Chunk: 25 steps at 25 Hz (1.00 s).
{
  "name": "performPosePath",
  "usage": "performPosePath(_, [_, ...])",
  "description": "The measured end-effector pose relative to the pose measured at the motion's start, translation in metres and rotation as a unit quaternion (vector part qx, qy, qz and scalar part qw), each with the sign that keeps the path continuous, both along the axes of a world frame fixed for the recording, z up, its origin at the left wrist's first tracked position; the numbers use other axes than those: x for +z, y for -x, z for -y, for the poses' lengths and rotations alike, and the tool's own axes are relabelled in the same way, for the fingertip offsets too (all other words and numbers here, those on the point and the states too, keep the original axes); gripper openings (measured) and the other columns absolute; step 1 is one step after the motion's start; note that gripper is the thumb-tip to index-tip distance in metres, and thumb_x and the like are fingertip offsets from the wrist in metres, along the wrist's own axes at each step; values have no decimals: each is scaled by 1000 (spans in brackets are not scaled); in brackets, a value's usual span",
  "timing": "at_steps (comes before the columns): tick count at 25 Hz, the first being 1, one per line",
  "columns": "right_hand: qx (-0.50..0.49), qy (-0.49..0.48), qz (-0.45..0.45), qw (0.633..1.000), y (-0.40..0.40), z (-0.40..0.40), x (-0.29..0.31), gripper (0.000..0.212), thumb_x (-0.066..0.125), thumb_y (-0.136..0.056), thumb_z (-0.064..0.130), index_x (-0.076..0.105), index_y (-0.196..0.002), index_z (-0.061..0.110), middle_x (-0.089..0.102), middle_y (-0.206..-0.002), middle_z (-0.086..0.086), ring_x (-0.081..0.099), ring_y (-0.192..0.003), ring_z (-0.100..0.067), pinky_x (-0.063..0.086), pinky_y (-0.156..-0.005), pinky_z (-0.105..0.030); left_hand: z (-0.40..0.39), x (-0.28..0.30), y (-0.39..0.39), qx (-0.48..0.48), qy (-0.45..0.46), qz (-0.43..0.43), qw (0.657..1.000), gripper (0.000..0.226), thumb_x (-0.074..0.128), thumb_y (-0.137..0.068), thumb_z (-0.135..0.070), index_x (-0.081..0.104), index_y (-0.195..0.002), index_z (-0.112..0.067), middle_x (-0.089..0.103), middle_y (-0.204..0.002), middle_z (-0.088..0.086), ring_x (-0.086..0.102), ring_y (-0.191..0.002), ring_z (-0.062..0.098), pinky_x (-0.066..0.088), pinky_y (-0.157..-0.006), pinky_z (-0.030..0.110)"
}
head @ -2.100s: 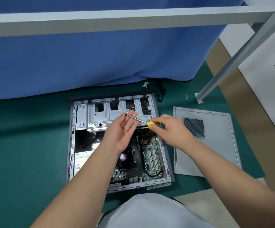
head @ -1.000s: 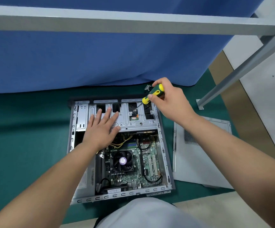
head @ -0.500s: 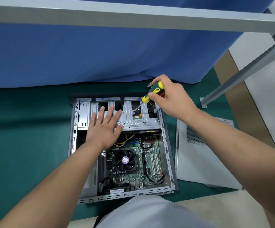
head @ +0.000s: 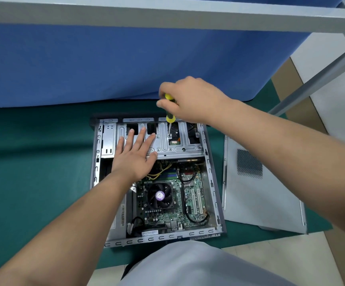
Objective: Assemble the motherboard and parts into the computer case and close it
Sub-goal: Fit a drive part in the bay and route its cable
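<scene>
An open computer case (head: 212,182) lies flat on a green mat. Inside it sits the green motherboard (head: 190,195) with a black CPU fan (head: 160,196). A silver drive cage (head: 167,144) spans the far end of the case. My left hand (head: 135,155) lies flat on the cage with fingers spread. My right hand (head: 190,100) grips a yellow and black screwdriver (head: 170,115) held nearly upright, its tip on a screw (head: 169,136) in the cage. The grey side panel (head: 256,193) lies on the mat to the right of the case.
A blue cloth (head: 105,62) hangs behind the case. A grey metal frame bar (head: 167,15) crosses overhead and a slanted leg (head: 316,79) comes down at the right. The green mat (head: 33,172) ends near me, where a pale floor and my light clothing (head: 198,265) show.
My right hand raised the screwdriver from a slant to nearly upright over the cage screw. My left hand went from touching the shaft to pressing flat on the cage.
</scene>
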State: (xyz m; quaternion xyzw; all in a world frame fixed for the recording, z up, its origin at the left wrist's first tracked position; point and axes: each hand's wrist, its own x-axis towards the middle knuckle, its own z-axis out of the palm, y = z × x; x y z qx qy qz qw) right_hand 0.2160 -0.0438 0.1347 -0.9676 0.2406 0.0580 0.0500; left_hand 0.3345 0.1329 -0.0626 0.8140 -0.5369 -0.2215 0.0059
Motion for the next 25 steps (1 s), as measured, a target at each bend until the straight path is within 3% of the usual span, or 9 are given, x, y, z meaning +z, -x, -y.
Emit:
performPosePath(2, [-49, 62, -14, 997, -7, -6, -1, 50, 31, -104, 63, 52, -102, 18, 44, -75, 1, 50, -77, -33, 34, -56, -34, 0, 0, 0, 1, -1, 0, 1000, 64, 5, -97, -68, -18, -155, -53, -33, -161, -19, -34, -149, 14, -20, -122, 44])
performPosePath(6, [22, -77, -45, 996, -8, 5, 7, 42, 50, -101, 44, 53, -135, 20, 52, -127, -4, 56, -112, -30, 48, -88, -41, 1, -1, 0, 1, -4, 6, 1000, 64, 5, -97, -69, -17, -155, -53, -31, -162, -19, -32, -150, 14, -19, -123, 45])
performPosePath(9, [22, -27, -28, 999, -7, -1, 4, 26, 51, -102, 44, 62, -116, 25, 55, -97, 0, 57, -99, -28, 41, -69, -34, 2, -2, 0, 2, -2, 4, 1000, 64, 6, -97, -69, -17, -155, -53, -32, -161, -19, -32, -150, 14, -20, -122, 45])
performPosePath(11, [-52, 37, -28, 998, -9, -9, 1, 45, 40, -103, 62, 59, -100, 20, 48, -80, 0, 53, -84, -31, 33, -57, -32, 2, -2, 0, 2, 0, 4, 1000, 64, 6, -97, -69, -17, -155, -53, -32, -162, -19, -33, -150, 14, -21, -122, 45])
performPosePath(15, [15, -91, -59, 994, -1, 4, 12, 46, 62, -95, 53, 54, -135, 33, 50, -132, 0, 56, -108, -26, 50, -87, -41, 2, -2, -1, 2, -3, 7, 1000, 64, 5, -97, -69, -17, -155, -53, -32, -162, -19, -33, -150, 15, -21, -122, 45])
performPosePath(18, [34, -51, -59, 996, 1, 2, 10, 20, 61, -96, 33, 64, -116, 30, 56, -101, 3, 57, -103, -25, 48, -75, -36, 2, -1, 0, 1, -5, 9, 1000, 65, 4, -96, -69, -17, -155, -53, -32, -162, -19, -33, -150, 15, -21, -122, 45])
performPosePath(21, [-82, 49, -56, 994, -5, -10, 6, 50, 47, -98, 67, 55, -98, 18, 41, -73, 1, 52, -80, -31, 34, -56, -32, 2, 0, 0, 0, -6, 7, 1000, 64, 5, -97, -68, -17, -155, -53, -32, -162, -19, -33, -150, 14, -22, -122, 44])
performPosePath(23, [-67, 18, -65, 995, -3, -5, 8, 58, 52, -92, 73, 55, -111, 18, 50, -89, -3, 54, -86, -32, 39, -62, -35, 2, 0, 0, 1, -7, 7, 1000, 64, 6, -97, -69, -17, -155, -54, -32, -162, -19, -34, -150, 14, -23, -121, 44])
performPosePath(25, [15, -46, -90, 995, 0, 2, 17, 41, 65, -95, 46, 56, -131, 27, 53, -119, -4, 56, -102, -30, 48, -78, -39, 3, 0, 0, 1, -10, 8, 1000, 64, 5, -96, -69, -18, -154, -54, -32, -162, -19, -33, -150, 14, -23, -121, 44])
